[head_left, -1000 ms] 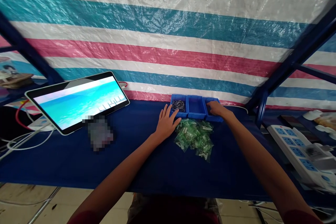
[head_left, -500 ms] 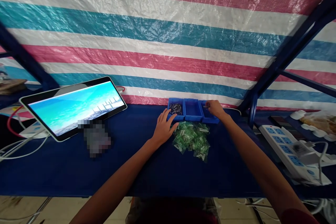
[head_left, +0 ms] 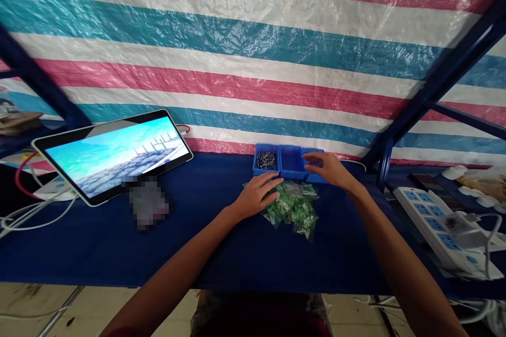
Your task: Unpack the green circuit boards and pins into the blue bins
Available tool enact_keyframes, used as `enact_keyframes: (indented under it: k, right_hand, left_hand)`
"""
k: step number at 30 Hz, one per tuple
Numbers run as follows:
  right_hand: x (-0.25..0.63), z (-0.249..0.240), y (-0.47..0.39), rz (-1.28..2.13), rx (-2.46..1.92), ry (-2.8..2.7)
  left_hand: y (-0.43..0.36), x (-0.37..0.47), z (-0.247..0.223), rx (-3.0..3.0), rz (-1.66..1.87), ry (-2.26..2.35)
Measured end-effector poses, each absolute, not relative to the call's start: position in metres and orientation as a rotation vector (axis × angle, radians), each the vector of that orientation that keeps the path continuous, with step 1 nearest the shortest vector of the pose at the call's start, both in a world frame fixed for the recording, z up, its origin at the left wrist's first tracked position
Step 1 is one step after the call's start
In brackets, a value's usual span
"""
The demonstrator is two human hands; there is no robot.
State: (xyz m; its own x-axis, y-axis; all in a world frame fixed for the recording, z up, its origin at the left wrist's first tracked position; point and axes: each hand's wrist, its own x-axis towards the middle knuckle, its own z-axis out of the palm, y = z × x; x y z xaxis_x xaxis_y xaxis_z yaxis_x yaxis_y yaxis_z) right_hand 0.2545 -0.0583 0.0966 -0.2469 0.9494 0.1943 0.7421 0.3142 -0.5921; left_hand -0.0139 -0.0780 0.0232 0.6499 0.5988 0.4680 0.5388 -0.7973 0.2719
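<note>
My left hand point(head_left: 255, 197) lies palm down at the left edge of a pile of small green-tinted plastic packets point(head_left: 290, 208), its fingers stretched out with nothing gripped. The packets appear to hold small pale and metallic pieces. My right hand point(head_left: 330, 171) is over the right blue bin point(head_left: 316, 177), fingers bent and apart, and I see nothing held. It hides much of that bin. Side by side stand the left blue bin point(head_left: 255, 166), with many small dark metal screw-like pieces point(head_left: 266, 160) in it, and the middle blue bin point(head_left: 291, 158), whose blue bottom shows.
A tilted tablet-like screen point(head_left: 118, 155) stands on the blue table point(head_left: 190, 242) at left, with a blurred-out item point(head_left: 149, 202) before it. White power strips point(head_left: 437, 226) and cables are at right. A striped sheet point(head_left: 253, 52) and blue frame bars point(head_left: 430, 95) are behind.
My left hand has moved right and down, away from the left bin onto the packets' edge. My right hand has lifted out of the right bin and its fingers have spread. The view has shifted slightly.
</note>
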Motion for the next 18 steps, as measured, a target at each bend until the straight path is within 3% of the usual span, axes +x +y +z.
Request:
enact_keyframes:
  k: [7, 11, 15, 18]
  right_hand:
    - [0.235, 0.080, -0.044, 0.307, -1.543, -2.169]
    - [0.228, 0.078, -0.036, 0.110, -1.676, -2.132]
    - [0.231, 0.079, -0.038, 0.119, -1.734, -2.016]
    - [0.230, 0.076, -0.050, 0.204, -1.665, -1.982]
  left_hand:
    - [-0.081, -0.012, 0.013, 2.758, 0.373, 0.943]
    - [-0.080, -0.013, 0.015, 2.788, 0.579, 0.959]
    - [-0.061, -0.018, 0.027, 2.597, 1.010, 1.478]
    - [-0.039, -0.025, 0.033, 2.702, 0.815, 1.579]
